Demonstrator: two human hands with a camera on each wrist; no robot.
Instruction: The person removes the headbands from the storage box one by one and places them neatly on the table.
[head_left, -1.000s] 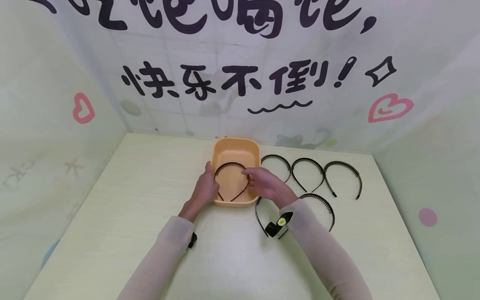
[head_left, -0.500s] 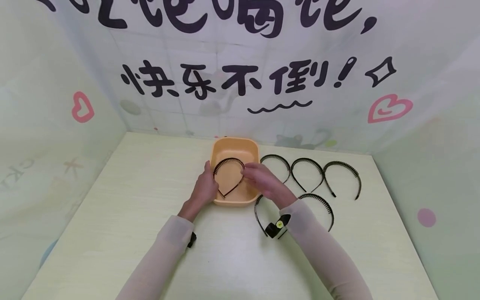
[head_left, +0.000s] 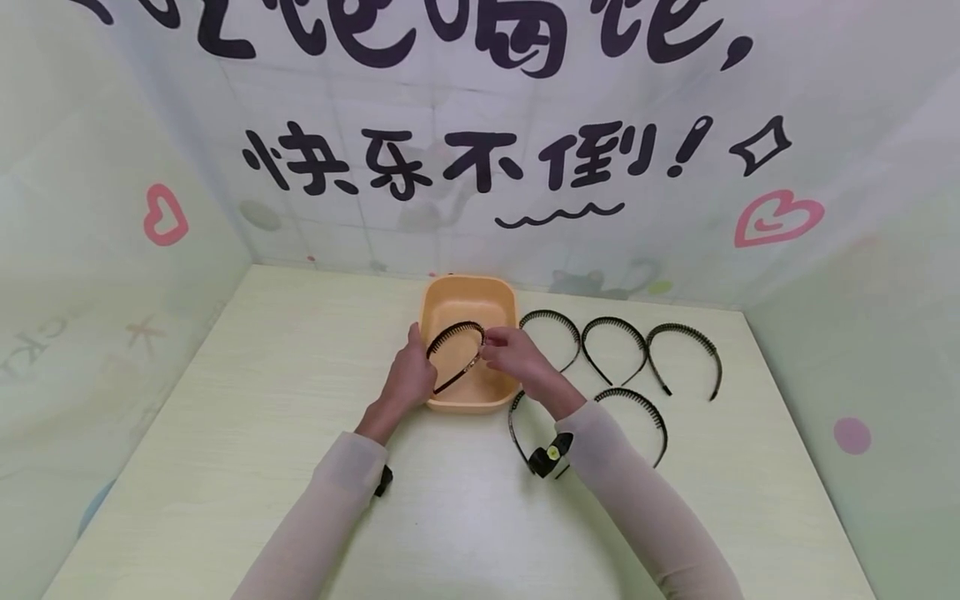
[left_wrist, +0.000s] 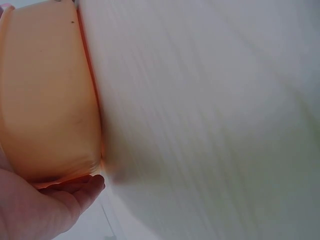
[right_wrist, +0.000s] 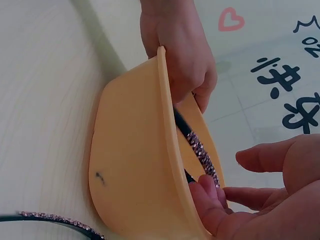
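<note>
My left hand (head_left: 412, 372) grips the left side wall of an orange plastic basin (head_left: 471, 289); in the left wrist view its fingertips (left_wrist: 92, 190) curl under the basin's outer side. A black toothed headband (head_left: 456, 328) lies tilted inside the basin, one arm covered in pinkish glitter (right_wrist: 201, 152) in the right wrist view. My right hand (head_left: 517, 357) reaches over the basin's right rim. Its fingers touch the headband's glittery arm, while the thumb (right_wrist: 265, 157) stands apart from them. The headband's left end is partly hidden by my left hand.
Several similar headbands lie on the pale table (head_left: 300, 350) right of the basin, including one at the far right (head_left: 686, 329) and one nearer me (head_left: 637, 396), partly behind my right sleeve. A printed curtain (head_left: 420, 225) closes off the back and sides.
The headband has shifted left inside the basin and turned, so it looks narrower and more tilted. My right hand moved slightly left with it. The left hand stayed on the basin.
</note>
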